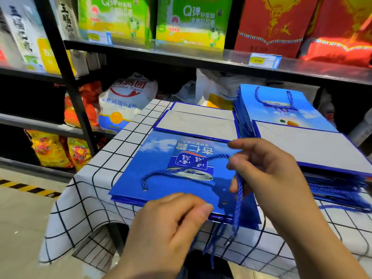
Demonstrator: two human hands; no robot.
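Head view: a flat blue paper gift bag (161, 178) lies near the front of the tabletop (90, 198), which is draped in a white cloth with a black grid. The right hand (267, 174) pinches the blue twisted cord handle (201, 160) between thumb and fingertips above the bag's right half. The cord loops left across the printed face to an eyelet, and its strands hang over the near edge. The left hand (167, 224), fingers curled, pinches the bag's near edge. A stack of similar blue bags (302, 141) rests just to the right. A black metal shelf (201, 57) with packaged goods stands at the far side.
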